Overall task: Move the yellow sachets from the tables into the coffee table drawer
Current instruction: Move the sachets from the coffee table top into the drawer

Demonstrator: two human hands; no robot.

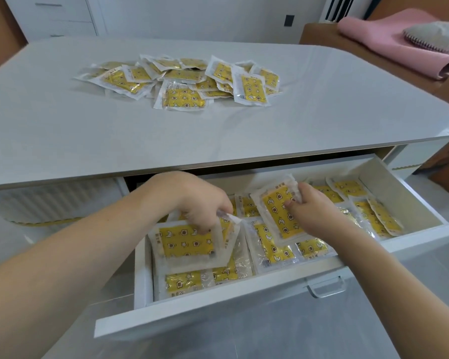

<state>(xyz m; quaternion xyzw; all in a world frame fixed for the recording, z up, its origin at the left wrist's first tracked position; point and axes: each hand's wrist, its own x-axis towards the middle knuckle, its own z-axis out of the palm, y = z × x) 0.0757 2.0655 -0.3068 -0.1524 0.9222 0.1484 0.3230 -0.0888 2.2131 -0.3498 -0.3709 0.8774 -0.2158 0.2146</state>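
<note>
1. The coffee table drawer point(244, 304) stands pulled out below the pale worktop point(62, 130), its white front panel nearest the camera and a clear handle point(327, 287) on that panel.
2. The left hand point(200, 200) reaches into the left part of the drawer, fingers pinched shut on the top edge of a yellow sachet point(187, 242), which tilts up over the sachets lying under it.
3. The right hand point(311, 208) is over the middle of the drawer, thumb and fingers gripping the right edge of a second sachet point(278, 211), held slanted above the layer below.
4. Many more yellow packets point(368, 203) lie flat and overlapping across the drawer floor, from the left wall to the right wall.
5. A loose heap of sachets point(187, 81) rests on the worktop, towards its far side, well apart from the drawer.
6. At the far right a pink cushion point(389, 35) lies on a brown seat point(322, 40), with a grey fabric piece on top of it.
7. A white cabinet point(49, 16) with drawers stands behind the worktop at the left.
</note>
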